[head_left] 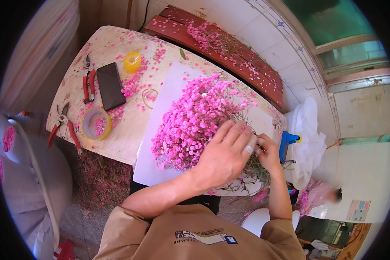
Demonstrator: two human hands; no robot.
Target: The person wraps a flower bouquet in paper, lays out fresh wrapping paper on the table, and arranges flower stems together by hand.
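A large bunch of small pink flowers (pixel 188 123) lies on a sheet of white paper (pixel 154 171) on the table, its blossoms to the left and its thin green stems (pixel 261 173) to the right. My left hand (pixel 227 151), with a ring on one finger, lies across the bunch where the blossoms meet the stems, fingers curled over it. Close beside its fingertips, my right hand (pixel 268 152) is closed in a pinch at the stems. What sits between those fingertips is hidden.
Left on the petal-strewn table (pixel 125 147) are two red-handled pruners (pixel 89 80), a black phone (pixel 111 86), a yellow tape roll (pixel 132 62) and a wider clear tape roll (pixel 96 123). A red bench (pixel 264 82) stands behind; a blue tape dispenser (pixel 286 146) is right. Another person (pixel 320 195) is beyond.
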